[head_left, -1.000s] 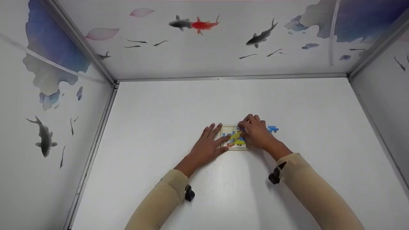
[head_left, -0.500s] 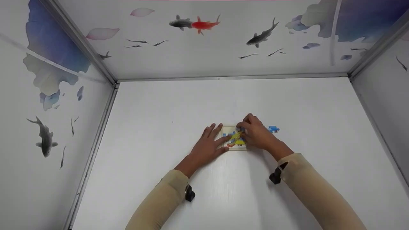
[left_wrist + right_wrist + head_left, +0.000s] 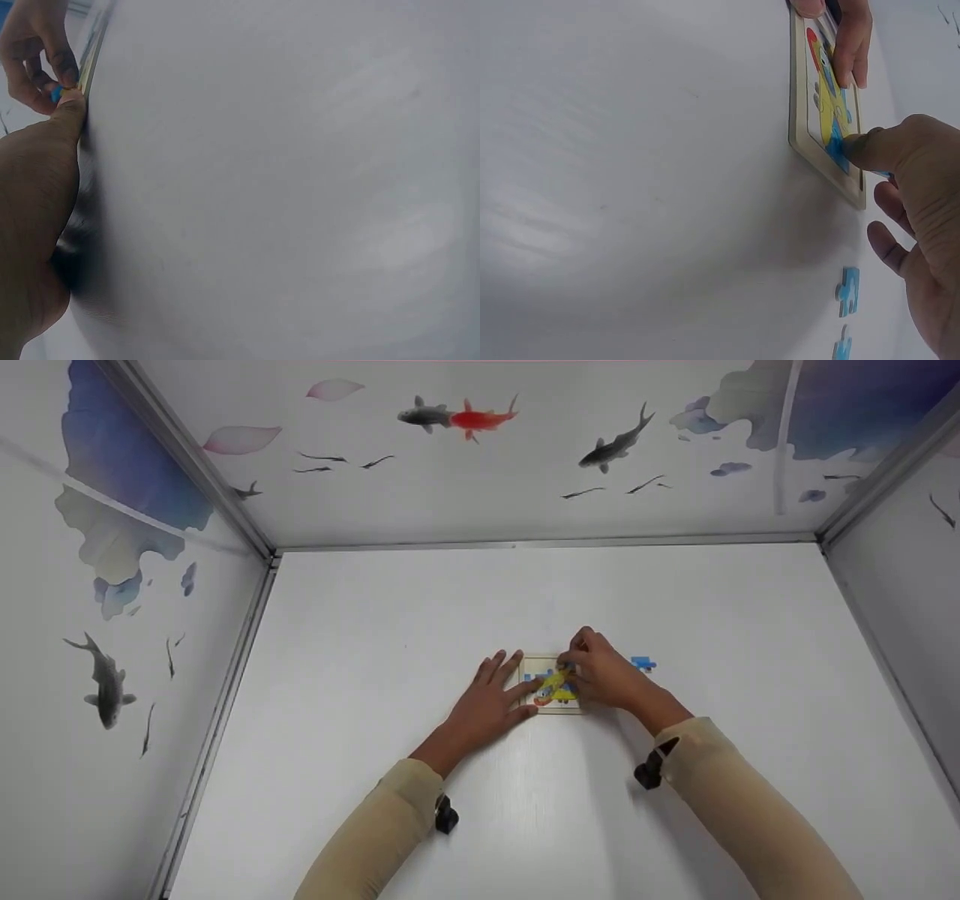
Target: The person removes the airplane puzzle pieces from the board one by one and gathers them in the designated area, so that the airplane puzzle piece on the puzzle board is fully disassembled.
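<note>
A small wooden tray puzzle (image 3: 551, 708) lies flat on the table, with a yellow figure and blue pieces inside its pale frame. My left hand (image 3: 484, 706) rests at its left side with fingers spread; thumb and index finger reach over the frame. Over the right part of the puzzle, my right hand (image 3: 609, 673) has curled fingers and pinches a blue puzzle piece (image 3: 56, 94), mostly hidden by the fingers. In the right wrist view, the right thumb (image 3: 877, 148) presses at the blue area near the tray's corner.
Loose blue jigsaw pieces (image 3: 643, 663) lie on the white table right of the tray; two of them, one a tabbed piece (image 3: 847, 291), show in the right wrist view. White walls with painted fish enclose the table at the back and sides.
My right hand's fingers have shifted slightly over the upper right part of the puzzle. The left hand and the tray have stayed in place.
</note>
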The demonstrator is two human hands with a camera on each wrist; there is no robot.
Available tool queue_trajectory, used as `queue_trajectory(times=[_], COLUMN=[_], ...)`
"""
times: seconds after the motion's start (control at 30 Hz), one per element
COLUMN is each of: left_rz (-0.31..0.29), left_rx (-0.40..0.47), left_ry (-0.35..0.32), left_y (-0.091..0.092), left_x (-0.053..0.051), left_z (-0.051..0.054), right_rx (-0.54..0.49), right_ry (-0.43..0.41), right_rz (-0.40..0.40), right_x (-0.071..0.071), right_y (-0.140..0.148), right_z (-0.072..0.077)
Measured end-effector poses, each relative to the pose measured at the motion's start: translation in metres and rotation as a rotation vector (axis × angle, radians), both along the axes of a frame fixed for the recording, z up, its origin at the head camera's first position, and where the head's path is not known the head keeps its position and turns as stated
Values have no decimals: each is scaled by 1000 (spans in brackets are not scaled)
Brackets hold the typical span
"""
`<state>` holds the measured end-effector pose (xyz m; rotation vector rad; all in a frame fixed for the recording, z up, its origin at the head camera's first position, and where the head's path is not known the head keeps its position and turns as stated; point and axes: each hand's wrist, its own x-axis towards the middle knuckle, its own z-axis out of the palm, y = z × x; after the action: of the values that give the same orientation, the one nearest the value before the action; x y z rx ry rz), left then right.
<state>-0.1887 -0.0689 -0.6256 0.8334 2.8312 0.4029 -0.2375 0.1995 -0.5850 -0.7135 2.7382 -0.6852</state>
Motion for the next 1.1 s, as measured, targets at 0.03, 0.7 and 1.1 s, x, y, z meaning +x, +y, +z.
queue_trajectory(times=[0.03, 0.7, 1.1], left_rz=[1, -6, -14], left_rx=[1, 14, 28], left_ry=[-2, -5, 7], left_y=[0, -1, -1], left_x=[0, 0, 1], left_z=[0, 0, -2], right_rx=[-6, 103, -10], right_ry=[-5, 144, 166], right_rz=[4, 3, -34], right_x=[0, 4, 8], right_y=[0, -1, 12], right_z=[1, 2, -1])
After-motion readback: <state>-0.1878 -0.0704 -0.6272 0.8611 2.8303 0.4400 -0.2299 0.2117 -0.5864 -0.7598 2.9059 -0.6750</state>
